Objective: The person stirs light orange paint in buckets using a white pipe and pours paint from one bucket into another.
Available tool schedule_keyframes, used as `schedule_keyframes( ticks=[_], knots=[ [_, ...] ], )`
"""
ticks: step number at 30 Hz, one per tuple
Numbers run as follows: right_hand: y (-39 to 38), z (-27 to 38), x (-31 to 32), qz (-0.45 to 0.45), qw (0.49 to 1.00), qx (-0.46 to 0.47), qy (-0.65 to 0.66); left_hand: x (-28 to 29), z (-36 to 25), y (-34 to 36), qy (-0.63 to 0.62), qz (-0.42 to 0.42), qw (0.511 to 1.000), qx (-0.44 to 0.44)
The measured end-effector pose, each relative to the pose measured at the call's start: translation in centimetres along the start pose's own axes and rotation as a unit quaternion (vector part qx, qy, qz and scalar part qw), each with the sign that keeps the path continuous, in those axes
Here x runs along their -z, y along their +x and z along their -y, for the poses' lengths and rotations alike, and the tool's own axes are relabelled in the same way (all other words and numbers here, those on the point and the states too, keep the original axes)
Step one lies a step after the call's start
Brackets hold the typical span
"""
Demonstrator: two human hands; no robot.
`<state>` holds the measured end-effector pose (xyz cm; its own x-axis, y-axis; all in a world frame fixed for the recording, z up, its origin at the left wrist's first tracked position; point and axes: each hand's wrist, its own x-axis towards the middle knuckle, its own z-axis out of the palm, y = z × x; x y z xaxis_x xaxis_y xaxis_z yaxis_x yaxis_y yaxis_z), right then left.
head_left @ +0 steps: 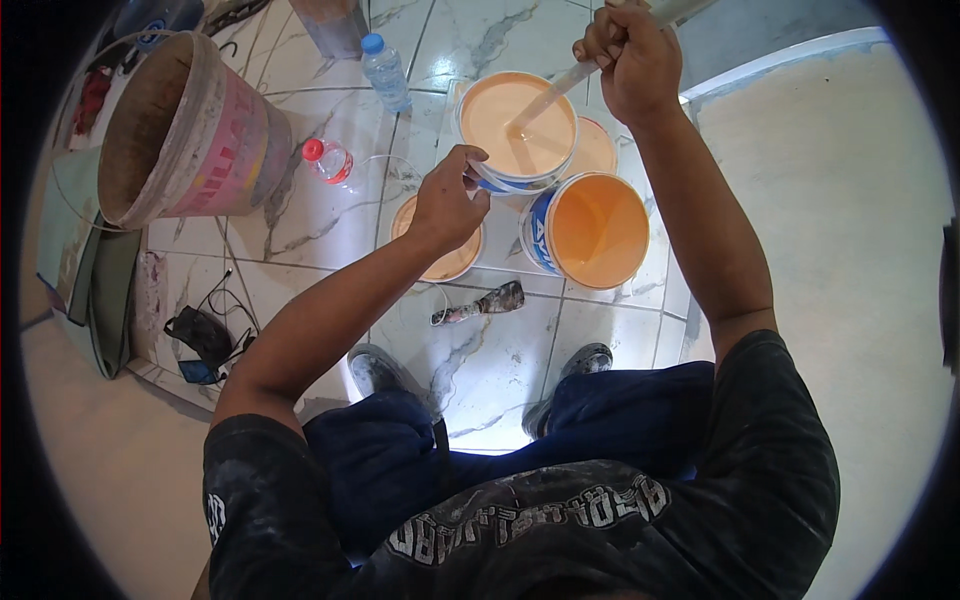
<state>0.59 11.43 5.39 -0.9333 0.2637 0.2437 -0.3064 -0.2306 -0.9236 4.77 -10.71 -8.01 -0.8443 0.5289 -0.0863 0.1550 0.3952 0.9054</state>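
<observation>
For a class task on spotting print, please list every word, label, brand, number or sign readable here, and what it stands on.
Wording is located here, not copied out.
Pink-and-white bucket: large letters on its side.
Orange-paint bucket: white letters on blue.
Dark shirt: pale block letters across the front; a small pale mark on the left sleeve.
Paler-paint bucket: blue print, too little visible to read.
Red-capped bottle: red label, too small.

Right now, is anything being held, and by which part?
The right hand grips the pale stick partway along its length; the left hand grasps the fuller bucket by its near-left rim.
</observation>
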Motion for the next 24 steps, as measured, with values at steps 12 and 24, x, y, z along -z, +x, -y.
schedule_keyframes(
  ticks=[12,24],
  knots=[
    [0.7,2.2,0.5,-0.016,0.999,0.044,-0.007,0.2,-0.8,0.9,0.055,-0.028,0.997,-0.036],
    [0.2,5.0,1.7,-0.044,0.993,0.102,0.029,0.3,-1.1,1.0,0.054,-0.016,0.998,-0.024]
  ],
)
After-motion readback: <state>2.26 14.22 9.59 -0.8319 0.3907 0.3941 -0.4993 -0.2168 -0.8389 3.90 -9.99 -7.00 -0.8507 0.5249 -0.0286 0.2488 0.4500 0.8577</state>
